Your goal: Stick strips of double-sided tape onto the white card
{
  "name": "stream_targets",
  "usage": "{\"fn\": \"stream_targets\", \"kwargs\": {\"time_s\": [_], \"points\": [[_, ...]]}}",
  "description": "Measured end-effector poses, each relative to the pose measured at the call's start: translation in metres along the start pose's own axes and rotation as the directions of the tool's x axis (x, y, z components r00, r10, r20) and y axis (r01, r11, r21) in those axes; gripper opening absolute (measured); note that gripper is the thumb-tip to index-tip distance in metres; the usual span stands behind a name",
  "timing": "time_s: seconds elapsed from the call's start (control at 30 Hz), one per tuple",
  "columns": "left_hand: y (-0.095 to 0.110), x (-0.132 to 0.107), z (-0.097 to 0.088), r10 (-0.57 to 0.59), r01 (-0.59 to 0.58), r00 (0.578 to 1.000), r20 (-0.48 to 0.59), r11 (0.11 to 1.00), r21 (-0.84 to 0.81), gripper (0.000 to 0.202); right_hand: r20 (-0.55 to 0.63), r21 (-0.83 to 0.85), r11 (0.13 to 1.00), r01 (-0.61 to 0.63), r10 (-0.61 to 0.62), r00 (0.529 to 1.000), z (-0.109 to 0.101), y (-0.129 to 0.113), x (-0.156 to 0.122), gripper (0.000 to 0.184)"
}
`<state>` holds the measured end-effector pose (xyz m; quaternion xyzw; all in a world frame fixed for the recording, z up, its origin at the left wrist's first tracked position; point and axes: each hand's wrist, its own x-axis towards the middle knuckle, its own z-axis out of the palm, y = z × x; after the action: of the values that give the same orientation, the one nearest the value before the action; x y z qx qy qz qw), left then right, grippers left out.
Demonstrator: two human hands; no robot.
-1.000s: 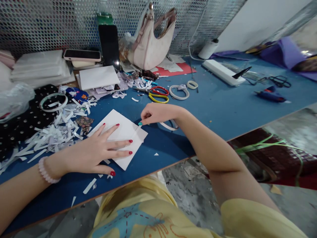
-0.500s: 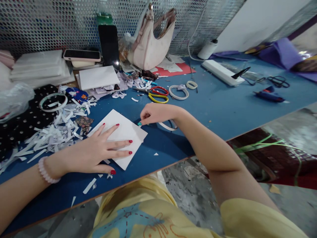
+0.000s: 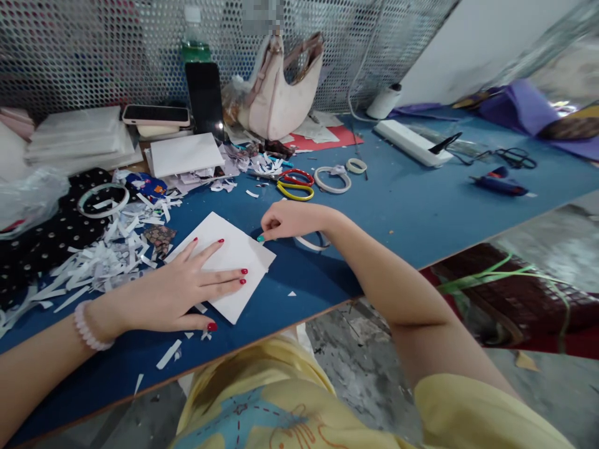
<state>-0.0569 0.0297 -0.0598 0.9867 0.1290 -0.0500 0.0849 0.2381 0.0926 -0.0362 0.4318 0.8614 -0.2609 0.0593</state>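
A white square card (image 3: 233,244) lies turned on the blue table, with small white tabs showing along its right edge. Spread flat across its left half is my left hand (image 3: 180,290), fingers apart. At the card's upper right edge my right hand (image 3: 290,221) is closed, thumb and curled fingers pinched together. A small pale bit shows by the thumb tip, too small to name. Below the right wrist a white tape roll (image 3: 311,244) lies on the table, partly covered by the hand. Scissors (image 3: 296,185) with red and yellow handles lie beyond that hand.
White paper strips (image 3: 105,262) are heaped left of the card. Tape rolls (image 3: 333,179) lie past the scissors. White cards (image 3: 187,154), a phone (image 3: 204,100) and a pink handbag (image 3: 285,93) stand at the back. A white power strip (image 3: 412,142) lies to the right.
The view has shifted slightly, so the far items sit a little lower and further left. Both hands keep about the same places on and beside the card.
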Motion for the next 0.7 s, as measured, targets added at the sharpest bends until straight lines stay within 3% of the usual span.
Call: {"fn": "stream_targets", "kwargs": {"time_s": [0.23, 0.47, 0.7], "points": [[0.003, 0.001, 0.001, -0.027, 0.028, 0.999, -0.038, 0.999, 0.032, 0.071, -0.040, -0.106, 0.992, -0.063, 0.059, 0.997, 0.002, -0.011, 0.000, 0.040], [0.015, 0.012, 0.004, -0.136, 0.144, 0.983, -0.125, 0.988, 0.051, 0.067, -0.087, -0.190, 0.975, -0.114, 0.099, 0.991, 0.006, -0.019, -0.001, 0.039], [0.017, 0.013, 0.002, -0.071, 0.077, 0.984, -0.166, 0.997, 0.030, 0.061, -0.098, -0.199, 0.971, -0.129, 0.112, 0.989, 0.007, -0.022, 0.000, 0.041]]}}
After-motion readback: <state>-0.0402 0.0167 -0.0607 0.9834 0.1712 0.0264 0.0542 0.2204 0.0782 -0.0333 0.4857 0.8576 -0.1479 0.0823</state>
